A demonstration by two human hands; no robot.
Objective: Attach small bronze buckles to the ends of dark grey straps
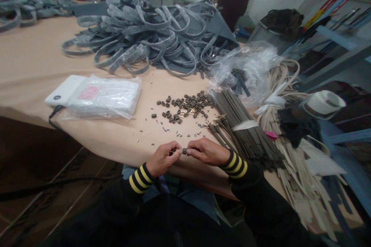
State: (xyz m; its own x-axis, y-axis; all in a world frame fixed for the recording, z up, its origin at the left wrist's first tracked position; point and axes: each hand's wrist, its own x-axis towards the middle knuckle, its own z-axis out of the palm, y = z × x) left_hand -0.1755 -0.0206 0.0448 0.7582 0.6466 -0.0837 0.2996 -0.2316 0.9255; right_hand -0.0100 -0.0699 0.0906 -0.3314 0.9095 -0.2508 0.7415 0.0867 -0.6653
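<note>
At the table's near edge, my left hand (pixel 162 159) and my right hand (pixel 208 151) meet fingertip to fingertip. Both are closed in a pinch on a small dark olive strap loop (pixel 184 151) between them. Something dark with a metallic glint (pixel 173 150) shows at my left fingers, too small to name. Just beyond my hands lies a scattered pile of similar small loops (pixel 189 104), some with gold-coloured metal parts. Tiny loose bits (pixel 178 134) are strewn in front of it. Right of the pile are straps with gold hardware (pixel 217 125).
A tied bundle of olive strips (pixel 243 127) lies at the right, beside a clear plastic bag (pixel 246 65) and cream cords (pixel 282 81). A plastic-wrapped white device (pixel 95 95) is at the left. Grey straps (pixel 145 38) heap behind; other people are beyond.
</note>
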